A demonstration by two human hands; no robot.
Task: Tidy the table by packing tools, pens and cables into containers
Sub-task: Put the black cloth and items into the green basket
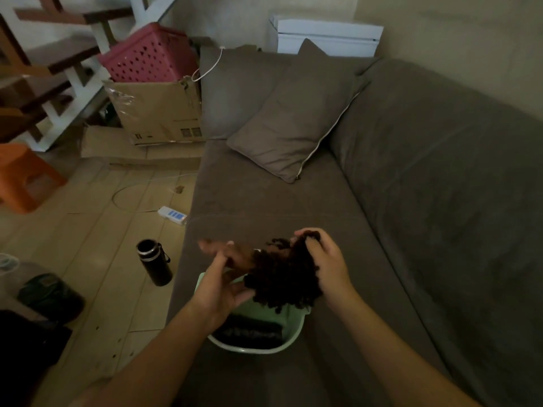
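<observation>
A dark, curly bundle (282,277), like a mass of twisted cords or braided strands, hangs over a pale green basin (289,345) on the brown sofa seat. My right hand (326,259) grips the bundle's top from the right. My left hand (223,277) touches its left side with fingers spread; how firmly it holds is unclear. Inside the basin lies another dark item (249,333), partly hidden by the bundle.
A brown cushion (293,118) leans at the sofa's back. On the tiled floor to the left stand a black bottle (154,261), a white power strip (172,215) with its cable, cardboard boxes (158,113), a red basket (150,54) and an orange stool (23,177).
</observation>
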